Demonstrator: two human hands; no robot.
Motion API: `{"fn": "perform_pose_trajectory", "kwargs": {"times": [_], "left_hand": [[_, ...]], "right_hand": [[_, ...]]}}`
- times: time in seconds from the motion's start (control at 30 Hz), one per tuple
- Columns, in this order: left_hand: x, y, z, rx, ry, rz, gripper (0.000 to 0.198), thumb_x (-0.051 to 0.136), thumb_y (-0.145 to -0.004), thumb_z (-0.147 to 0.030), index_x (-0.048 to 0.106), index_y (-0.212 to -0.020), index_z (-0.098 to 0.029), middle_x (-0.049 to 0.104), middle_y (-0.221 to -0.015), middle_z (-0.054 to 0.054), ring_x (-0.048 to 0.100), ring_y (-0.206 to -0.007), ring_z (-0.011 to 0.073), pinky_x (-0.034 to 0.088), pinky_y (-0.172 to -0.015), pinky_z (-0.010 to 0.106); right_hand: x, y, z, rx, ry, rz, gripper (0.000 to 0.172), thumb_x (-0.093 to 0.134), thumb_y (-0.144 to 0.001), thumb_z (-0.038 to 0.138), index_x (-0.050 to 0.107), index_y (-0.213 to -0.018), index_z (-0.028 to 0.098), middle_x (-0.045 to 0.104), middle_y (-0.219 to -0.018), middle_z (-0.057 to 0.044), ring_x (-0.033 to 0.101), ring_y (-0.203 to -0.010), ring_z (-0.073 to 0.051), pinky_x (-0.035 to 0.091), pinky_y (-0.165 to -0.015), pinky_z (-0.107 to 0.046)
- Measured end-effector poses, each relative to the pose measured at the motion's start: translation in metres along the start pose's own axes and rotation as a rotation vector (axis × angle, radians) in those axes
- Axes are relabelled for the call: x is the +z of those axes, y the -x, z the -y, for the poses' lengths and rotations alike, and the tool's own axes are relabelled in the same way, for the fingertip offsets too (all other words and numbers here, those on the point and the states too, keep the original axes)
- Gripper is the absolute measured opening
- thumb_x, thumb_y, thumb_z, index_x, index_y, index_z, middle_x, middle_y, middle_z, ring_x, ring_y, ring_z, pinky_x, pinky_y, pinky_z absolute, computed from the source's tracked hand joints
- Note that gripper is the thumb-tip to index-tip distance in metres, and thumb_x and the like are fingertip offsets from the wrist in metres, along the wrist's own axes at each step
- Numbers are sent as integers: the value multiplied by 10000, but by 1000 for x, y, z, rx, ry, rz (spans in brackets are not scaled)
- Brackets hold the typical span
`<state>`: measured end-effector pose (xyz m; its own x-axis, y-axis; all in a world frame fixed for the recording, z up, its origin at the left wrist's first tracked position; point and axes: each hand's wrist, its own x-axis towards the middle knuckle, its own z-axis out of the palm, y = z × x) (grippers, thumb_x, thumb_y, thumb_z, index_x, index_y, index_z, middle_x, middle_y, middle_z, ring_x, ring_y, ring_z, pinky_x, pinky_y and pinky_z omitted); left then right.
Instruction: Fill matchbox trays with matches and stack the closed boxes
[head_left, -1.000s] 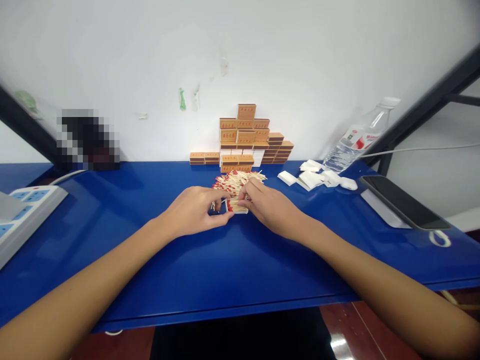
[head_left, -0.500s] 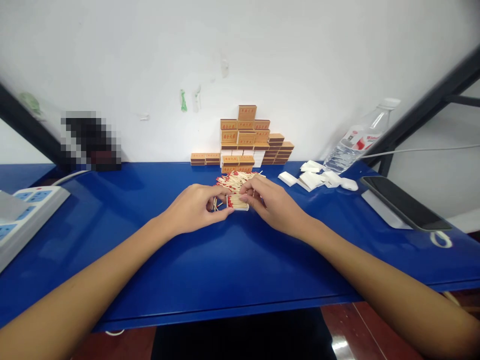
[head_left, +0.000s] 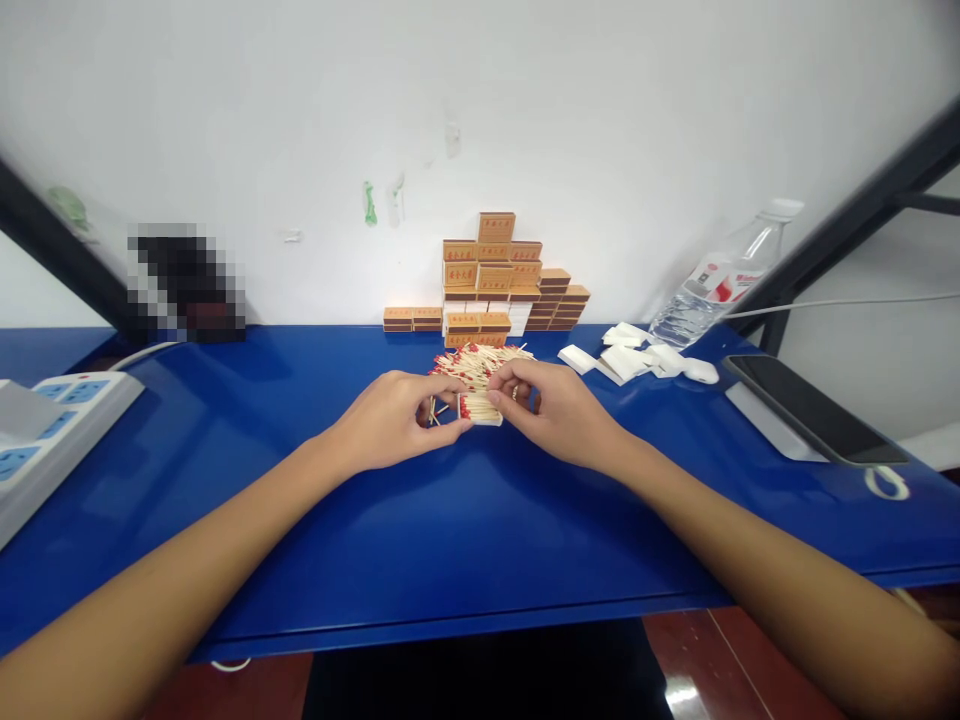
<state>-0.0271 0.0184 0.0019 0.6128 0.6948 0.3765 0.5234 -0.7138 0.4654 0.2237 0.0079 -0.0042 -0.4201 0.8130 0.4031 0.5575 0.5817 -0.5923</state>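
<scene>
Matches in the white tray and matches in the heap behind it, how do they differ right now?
The tray matches lie roughly side by side, while the heap matches point various ways. The tray matches sit inside the white tray; the heap matches lie loose on the blue table. Both have pale sticks and red heads.

Between the bare left hand (head_left: 390, 420) and right hand (head_left: 559, 410) is a white rectangular card tray (head_left: 491, 423) with red-tipped wooden matches (head_left: 480, 405) in it. Behind it, on the flat blue desk (head_left: 450, 540), lies a loose match heap (head_left: 472, 366), then stacked orange rectangular card matchboxes (head_left: 496, 276). Far left lies a white oblong plastic power strip (head_left: 82, 430); at right, a clear plastic bottle (head_left: 720, 285) behind a black rectangular phone (head_left: 814, 405).
</scene>
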Motion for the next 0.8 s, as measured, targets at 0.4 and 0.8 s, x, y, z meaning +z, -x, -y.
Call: {"fn": "perform_pose_trajectory", "kwargs": {"times": [0.4,0.8], "left_hand": [[-2,-1,6,-60,44,-46,329,734,-911,-437,771,-1121,-186,654,-672,-45,508,-529,87,400,-536,233],[14,4,-6,103,-170,20,360,692,-960,-505,773,-1185,-235,611,-644,-30,598,-674,158,450,-657,283]], "right_hand": [[-51,-19,-52,264,183,-315,145,666,-912,335,709,-869,203,702,-766,-34,568,-667,-179,394,-667,-319],[-95,-86,-103,641,-99,-532,299,791,-850,421,624,-779,183,629,-625,-24,510,-500,-118,420,-474,-239]]}}
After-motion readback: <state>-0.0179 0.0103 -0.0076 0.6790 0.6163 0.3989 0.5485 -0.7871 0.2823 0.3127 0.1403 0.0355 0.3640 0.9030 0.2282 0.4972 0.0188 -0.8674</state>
